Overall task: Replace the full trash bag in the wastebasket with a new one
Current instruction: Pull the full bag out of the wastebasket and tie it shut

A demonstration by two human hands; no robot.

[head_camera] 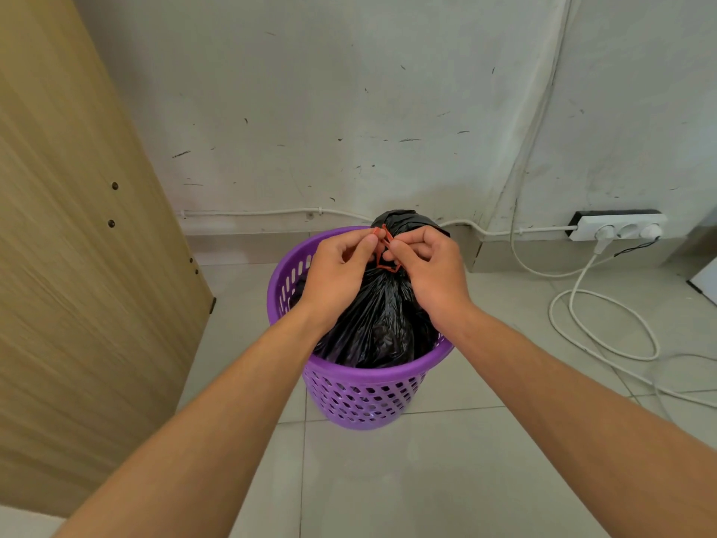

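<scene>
My forearms are reaching in from the bottom edge, bare, converging over the purple wastebasket (pixel 361 386). Basket is standing upright on the pale tiled floor (pixel 446 471), perforated wall facing me.

Left hand (pixel 337 273) is hovering above the basket's left rim, fingers curled, thumb and forefinger pinching the red drawstring (pixel 384 246). Right hand (pixel 430 273) is sitting just beside it over the basket's centre, fingers likewise curled and pinching the same red string. The two hands are nearly touching at the fingertips.

Black trash bag (pixel 380 324) is sitting inside the basket, gathered at the neck, its bunched top sticking up beyond my knuckles above the basket's far rim. The string is looping round that neck.

Left of the basket: a wood-grain panel (pixel 77 266), standing. Behind the basket: a scuffed white wall (pixel 349 110). Right of the basket: a white power strip (pixel 620 227) at the wall's foot, white cables (pixel 605 328) coiling on the floor.
</scene>
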